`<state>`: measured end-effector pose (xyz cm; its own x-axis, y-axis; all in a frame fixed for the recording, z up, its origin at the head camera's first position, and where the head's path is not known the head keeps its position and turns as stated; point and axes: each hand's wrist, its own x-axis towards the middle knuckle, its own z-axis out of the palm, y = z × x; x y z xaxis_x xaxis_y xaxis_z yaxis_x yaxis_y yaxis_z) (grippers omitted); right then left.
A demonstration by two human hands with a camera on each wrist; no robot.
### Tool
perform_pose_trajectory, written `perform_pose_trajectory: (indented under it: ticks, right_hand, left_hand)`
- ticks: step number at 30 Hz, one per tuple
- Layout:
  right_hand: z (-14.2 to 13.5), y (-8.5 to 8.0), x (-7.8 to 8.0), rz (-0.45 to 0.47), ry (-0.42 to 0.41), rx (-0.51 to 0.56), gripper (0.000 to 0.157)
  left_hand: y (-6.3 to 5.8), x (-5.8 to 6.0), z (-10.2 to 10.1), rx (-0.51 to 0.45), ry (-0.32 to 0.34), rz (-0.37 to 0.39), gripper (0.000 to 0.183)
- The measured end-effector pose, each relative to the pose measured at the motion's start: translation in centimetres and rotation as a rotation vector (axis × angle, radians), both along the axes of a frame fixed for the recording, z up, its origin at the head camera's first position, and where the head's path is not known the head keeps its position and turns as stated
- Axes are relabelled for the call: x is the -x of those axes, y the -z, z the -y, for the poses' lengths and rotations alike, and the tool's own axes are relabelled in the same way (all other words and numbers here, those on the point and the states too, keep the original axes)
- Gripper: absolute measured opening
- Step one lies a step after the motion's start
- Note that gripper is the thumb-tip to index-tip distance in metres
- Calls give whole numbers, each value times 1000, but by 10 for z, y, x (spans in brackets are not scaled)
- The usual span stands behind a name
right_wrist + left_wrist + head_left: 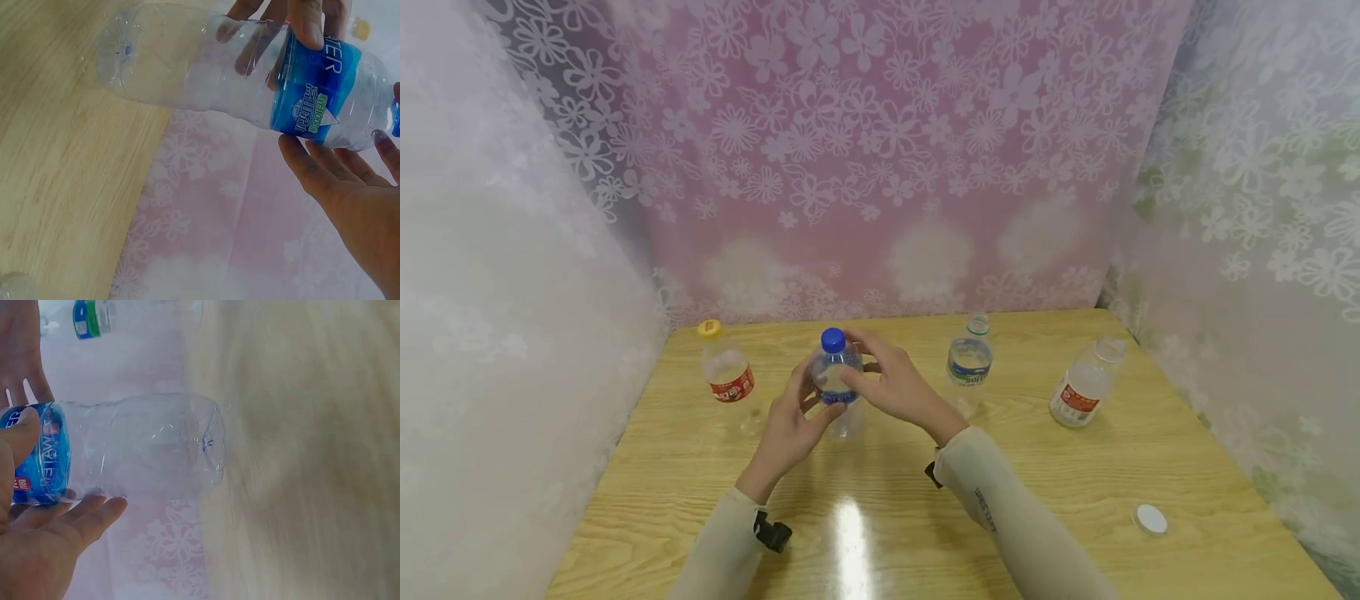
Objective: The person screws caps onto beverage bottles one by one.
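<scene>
Both hands are at a clear plastic water bottle with a blue label and a blue cap. It is upright over the table; whether its base touches the wood I cannot tell. My left hand grips it around the label, thumb on one side and fingers on the other. Higher up, near the shoulder and neck, my right hand holds the bottle between thumb and fingers. In the right wrist view, the right fingers touch the label's edge and one fingertip lies close to the cap.
A yellow-capped bottle with a red label stands to the left. Right of the hands stand an uncapped bottle with a blue-green label and an uncapped red-labelled bottle. A loose white cap lies near the right front. Flowered curtains surround the wooden table.
</scene>
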<state>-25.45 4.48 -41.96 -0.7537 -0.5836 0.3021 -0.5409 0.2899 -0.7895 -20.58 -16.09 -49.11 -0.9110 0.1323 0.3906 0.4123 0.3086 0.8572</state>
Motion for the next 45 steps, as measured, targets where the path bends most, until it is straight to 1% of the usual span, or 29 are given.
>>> perform_pose_trajectory:
  ticks: [4, 8, 12, 19, 25, 29, 33, 35, 39, 42, 45]
  right_hand:
    - [1, 3, 15, 37, 26, 1, 62]
    - [1, 6, 23, 75, 51, -12, 62]
    - [0, 9, 27, 79, 68, -27, 61]
    - [0, 12, 30, 75, 77, -40, 61]
    - [-2, 12, 30, 56, 71, -52, 63]
    - [-3, 12, 32, 29, 65, -58, 64]
    - [-5, 13, 35, 7, 61, -63, 63]
    - [-6, 13, 35, 2, 65, -60, 63]
    - [-11, 13, 34, 5, 80, -57, 63]
    - [-15, 12, 32, 12, 100, -68, 64]
    - [-19, 12, 29, 21, 114, -76, 66]
  left_hand:
    - [0, 18, -5, 0, -17, 30, 86]
    - [0, 28, -8, 11, -23, 69, 86]
    - [1, 33, -9, 11, -18, 101, 86]
    - [5, 38, -9, 6, -17, 120, 86]
    - [2, 38, -5, -7, 7, 146, 89]
    - [-3, 37, -3, 21, 12, 165, 96]
    - [-5, 34, -1, 49, 1, 163, 99]
    - [-5, 32, 0, 54, -5, 169, 100]
    - [-3, 23, 2, 69, -11, 209, 105]
    - [1, 15, 5, 78, -27, 245, 107]
    - [7, 8, 7, 74, -58, 280, 105]
